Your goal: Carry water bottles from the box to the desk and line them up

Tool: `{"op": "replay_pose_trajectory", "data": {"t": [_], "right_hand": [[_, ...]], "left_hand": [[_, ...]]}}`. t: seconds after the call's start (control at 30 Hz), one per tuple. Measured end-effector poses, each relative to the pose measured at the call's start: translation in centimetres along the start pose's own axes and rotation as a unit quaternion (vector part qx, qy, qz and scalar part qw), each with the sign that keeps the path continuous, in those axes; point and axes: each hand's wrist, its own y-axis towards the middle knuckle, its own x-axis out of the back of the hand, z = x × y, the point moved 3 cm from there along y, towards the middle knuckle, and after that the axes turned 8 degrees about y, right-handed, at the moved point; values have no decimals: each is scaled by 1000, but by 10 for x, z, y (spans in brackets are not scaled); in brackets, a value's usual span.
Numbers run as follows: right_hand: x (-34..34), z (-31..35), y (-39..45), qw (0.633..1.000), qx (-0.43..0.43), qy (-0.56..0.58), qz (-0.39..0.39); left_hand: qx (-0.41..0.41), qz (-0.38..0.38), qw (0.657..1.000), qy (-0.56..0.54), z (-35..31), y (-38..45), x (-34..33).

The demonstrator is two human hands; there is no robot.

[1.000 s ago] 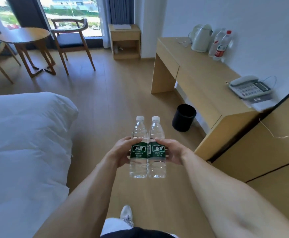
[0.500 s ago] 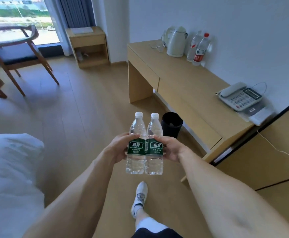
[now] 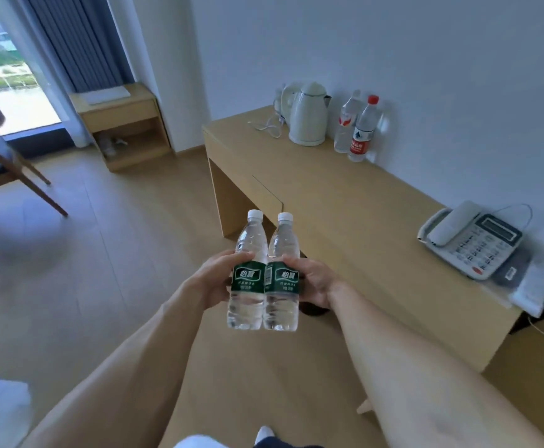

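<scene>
the left hand [image 3: 214, 279] and right hand [image 3: 316, 281] each grip one upright green-label bottle [image 3: 248, 273] [image 3: 282, 276], side by side and touching, held above the floor just before the surface [image 3: 345, 202], where a kettle [image 3: 308, 114], two red-label bottles [image 3: 361, 130] and a phone [image 3: 471, 240] stand along the wall.

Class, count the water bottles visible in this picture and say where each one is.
4. Two clear green-labelled bottles, one in the left hand at, one in the right hand at; two clear red-labelled bottles on the wooden desk, beside the white kettle.
</scene>
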Motion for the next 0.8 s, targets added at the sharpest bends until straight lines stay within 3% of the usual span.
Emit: {"op": "replay_pose_trajectory", "data": {"t": [0.37,0.63,0.8], "right_hand": [[84,112,53,979,92,70,-170],[119,185,84,940,159,123,-275],[131,220,95,899,237,120,-349]], "left_hand": [[-25,180,982,43,-117,162,-72],[-57,269,952,135,-202,269,-116],[-134,308,918,213,-242,312,-139]]}}
